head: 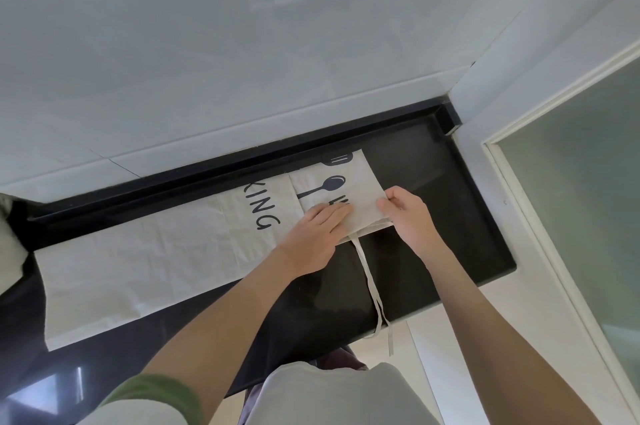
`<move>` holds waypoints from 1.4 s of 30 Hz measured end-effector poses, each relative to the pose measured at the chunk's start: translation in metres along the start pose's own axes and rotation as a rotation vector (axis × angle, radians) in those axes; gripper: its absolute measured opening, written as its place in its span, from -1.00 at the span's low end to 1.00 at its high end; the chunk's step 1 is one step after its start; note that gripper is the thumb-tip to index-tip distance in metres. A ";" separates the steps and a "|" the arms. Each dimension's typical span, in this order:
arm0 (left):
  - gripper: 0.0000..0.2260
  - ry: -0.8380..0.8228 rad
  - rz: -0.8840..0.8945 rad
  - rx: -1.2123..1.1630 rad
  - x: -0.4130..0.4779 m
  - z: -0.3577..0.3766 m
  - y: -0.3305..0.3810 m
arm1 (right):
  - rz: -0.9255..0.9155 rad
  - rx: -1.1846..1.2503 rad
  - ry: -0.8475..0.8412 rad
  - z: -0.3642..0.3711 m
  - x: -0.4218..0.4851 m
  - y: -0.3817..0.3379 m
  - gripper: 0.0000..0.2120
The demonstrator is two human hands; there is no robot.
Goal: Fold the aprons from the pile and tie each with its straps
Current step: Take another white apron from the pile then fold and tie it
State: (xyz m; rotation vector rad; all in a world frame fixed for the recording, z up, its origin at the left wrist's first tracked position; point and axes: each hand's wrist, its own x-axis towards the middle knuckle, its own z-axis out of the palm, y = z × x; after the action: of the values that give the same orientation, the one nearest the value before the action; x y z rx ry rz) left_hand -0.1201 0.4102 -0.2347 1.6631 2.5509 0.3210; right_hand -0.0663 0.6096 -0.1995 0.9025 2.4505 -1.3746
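A cream apron with dark printed letters and a spoon picture lies folded into a long strip across the black countertop. Its right end is folded over onto itself. My left hand presses flat on that folded end, fingers straight. My right hand pinches the right edge of the fold between thumb and fingers. Two thin straps trail from under the fold, over the counter's front edge, and hang down.
A grey tiled wall rises behind the counter. A white frame with frosted glass stands at the right. More pale cloth shows at the far left edge. A light floor lies below the counter's front edge.
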 end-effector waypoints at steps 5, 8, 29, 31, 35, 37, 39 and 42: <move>-0.63 -0.209 0.056 -0.029 0.005 0.003 -0.003 | 0.044 -0.025 0.027 0.001 0.003 0.014 -0.94; -0.60 -0.231 0.007 -0.129 0.007 0.000 -0.004 | 0.053 -0.191 0.059 0.001 0.008 0.022 -0.89; -0.45 -0.127 -0.704 -0.028 -0.047 0.008 -0.043 | -0.407 -0.959 0.037 0.052 0.027 0.031 -0.45; -0.43 -0.152 -0.788 -0.061 -0.066 0.004 -0.052 | -0.395 -0.960 0.080 0.051 0.026 0.029 -0.46; -0.48 -0.157 -0.927 -0.100 -0.091 -0.001 -0.062 | -0.351 -0.794 0.210 0.075 0.017 -0.003 -0.48; -0.46 -0.175 -0.900 -0.112 -0.097 -0.004 -0.066 | -0.486 -0.734 0.178 0.108 0.008 -0.033 -0.49; -0.50 -0.145 -0.853 -0.174 -0.096 -0.008 -0.067 | -0.645 -0.745 0.035 0.146 -0.002 -0.059 -0.51; -0.52 -0.037 -0.832 -0.263 -0.116 -0.017 -0.072 | -0.705 -0.862 -0.149 0.198 -0.020 -0.073 -0.46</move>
State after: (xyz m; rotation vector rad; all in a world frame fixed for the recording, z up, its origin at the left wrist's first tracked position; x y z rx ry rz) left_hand -0.1402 0.2738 -0.2396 0.4374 2.7359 0.4998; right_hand -0.1181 0.4099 -0.2481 -0.2658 2.8953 -0.3181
